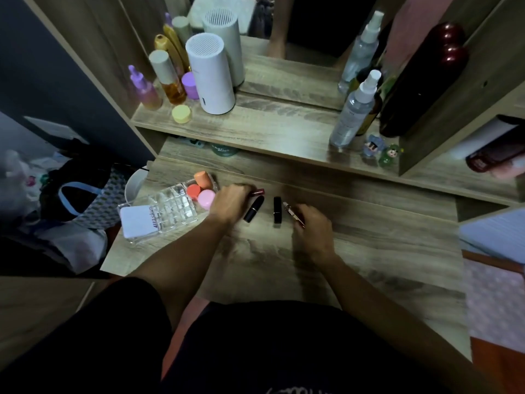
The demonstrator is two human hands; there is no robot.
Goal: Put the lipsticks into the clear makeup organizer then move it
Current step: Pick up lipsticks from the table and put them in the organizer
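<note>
Lipsticks lie in a row at the centre of the frame on the table (355, 245). Your left hand (231, 204) is curled around a dark red lipstick (258, 192), just right of the clear makeup organizer (167, 209). Your right hand (312, 223) pinches a gold lipstick (291, 212). Between your hands, a round black lipstick (253, 212) and a square black lipstick (277, 209) rest untouched.

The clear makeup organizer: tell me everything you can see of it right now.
The clear plastic makeup organizer sits flat at the wooden desk's left edge, its middle grid of small cells empty. The far compartment holds orange and pink makeup sponges; a white pad lies across the near end. The left hand is beside it.
</note>
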